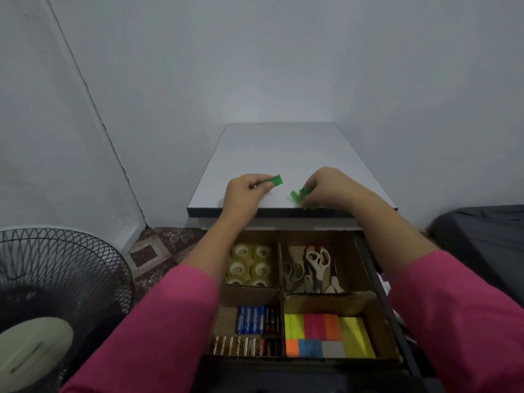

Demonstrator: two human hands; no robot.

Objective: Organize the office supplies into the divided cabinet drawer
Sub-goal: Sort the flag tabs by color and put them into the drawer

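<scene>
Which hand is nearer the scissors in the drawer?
Right. The right hand is on the cabinet top just above the scissors compartment; the left hand sits farther left, above the tape rolls.

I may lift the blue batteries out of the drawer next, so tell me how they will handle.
The blue batteries are smooth cylinders lying side by side, so one freed from the row would probably roll. They look rigid, likely heavy for their size. Packed tightly against the dark batteries, a single one may be awkward to pinch out.
</scene>
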